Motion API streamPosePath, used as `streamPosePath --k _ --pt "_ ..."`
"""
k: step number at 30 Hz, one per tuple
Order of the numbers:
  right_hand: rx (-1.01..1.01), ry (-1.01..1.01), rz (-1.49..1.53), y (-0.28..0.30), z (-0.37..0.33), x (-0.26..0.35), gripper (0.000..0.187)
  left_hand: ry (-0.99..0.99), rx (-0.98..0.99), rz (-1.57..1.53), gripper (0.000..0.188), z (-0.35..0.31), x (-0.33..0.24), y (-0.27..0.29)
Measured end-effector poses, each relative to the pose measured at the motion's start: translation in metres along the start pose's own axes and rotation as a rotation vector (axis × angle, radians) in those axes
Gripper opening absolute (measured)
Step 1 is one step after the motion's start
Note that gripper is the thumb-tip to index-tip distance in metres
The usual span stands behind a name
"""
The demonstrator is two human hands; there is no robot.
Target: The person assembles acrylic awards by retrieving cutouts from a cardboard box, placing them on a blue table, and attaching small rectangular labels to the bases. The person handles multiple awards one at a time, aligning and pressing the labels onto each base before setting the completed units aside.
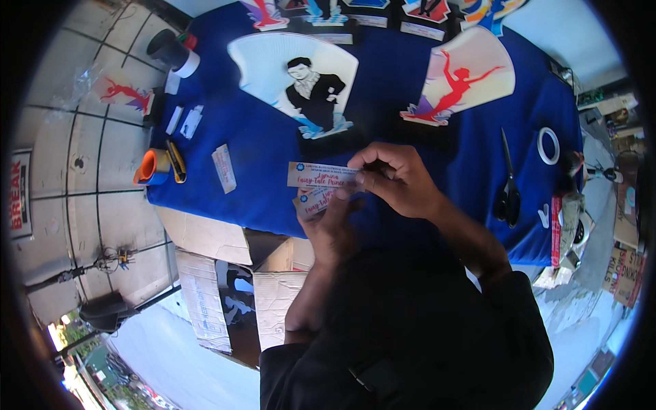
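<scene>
My right hand [396,179] pinches a printed paper label [318,173] with red and dark lettering by its right end. Just below it, my left hand [333,231] grips a second printed label [313,203], which the first one partly overlaps. Both labels are held over the near edge of a table with a blue cloth [266,198]. Beyond my hands stand a fan-shaped plaque with a black-suited figure [313,96] and another bearing a red dancer [459,89], both on dark bases.
Black scissors [507,195] and a white tape roll [548,145] lie at the right. To the left are an orange tape roll [156,162], a yellow cutter [176,162] and a loose label [224,168]. Open cardboard boxes [205,301] sit below the table's near edge; more plaques line the back.
</scene>
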State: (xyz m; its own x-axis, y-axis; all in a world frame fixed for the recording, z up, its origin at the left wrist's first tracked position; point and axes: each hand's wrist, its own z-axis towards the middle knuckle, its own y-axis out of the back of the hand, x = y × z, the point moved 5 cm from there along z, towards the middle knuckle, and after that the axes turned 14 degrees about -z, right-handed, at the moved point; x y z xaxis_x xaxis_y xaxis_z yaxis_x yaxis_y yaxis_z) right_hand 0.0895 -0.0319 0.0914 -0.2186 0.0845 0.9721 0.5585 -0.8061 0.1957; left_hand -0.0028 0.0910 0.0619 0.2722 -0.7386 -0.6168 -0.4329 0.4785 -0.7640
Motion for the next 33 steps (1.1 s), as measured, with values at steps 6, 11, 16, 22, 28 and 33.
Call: streamPosePath --k 6,11,16,22,28,33 --pt "-0.015 -0.054 -0.123 0.021 -0.013 -0.005 0.014 -0.041 0.021 0.155 0.025 -0.002 -0.008 0.016" --pt "0.006 -0.076 -0.164 0.024 -0.016 -0.007 0.014 -0.033 0.025 0.193 0.029 0.004 -0.011 0.026" --pt "0.013 -0.089 -0.195 0.029 -0.021 -0.011 0.014 0.026 0.016 0.243 0.029 0.004 -0.009 0.027" --pt "0.001 -0.105 -0.227 0.036 -0.024 -0.018 0.009 0.084 -0.008 0.297 0.031 0.001 -0.007 0.028" --pt "-0.008 -0.118 -0.237 0.036 -0.027 -0.021 0.008 0.090 -0.010 0.352 0.032 -0.001 -0.007 0.026" --pt "0.001 -0.140 -0.240 0.036 -0.028 -0.023 0.009 0.092 0.004 0.362 0.032 -0.001 -0.006 0.026"
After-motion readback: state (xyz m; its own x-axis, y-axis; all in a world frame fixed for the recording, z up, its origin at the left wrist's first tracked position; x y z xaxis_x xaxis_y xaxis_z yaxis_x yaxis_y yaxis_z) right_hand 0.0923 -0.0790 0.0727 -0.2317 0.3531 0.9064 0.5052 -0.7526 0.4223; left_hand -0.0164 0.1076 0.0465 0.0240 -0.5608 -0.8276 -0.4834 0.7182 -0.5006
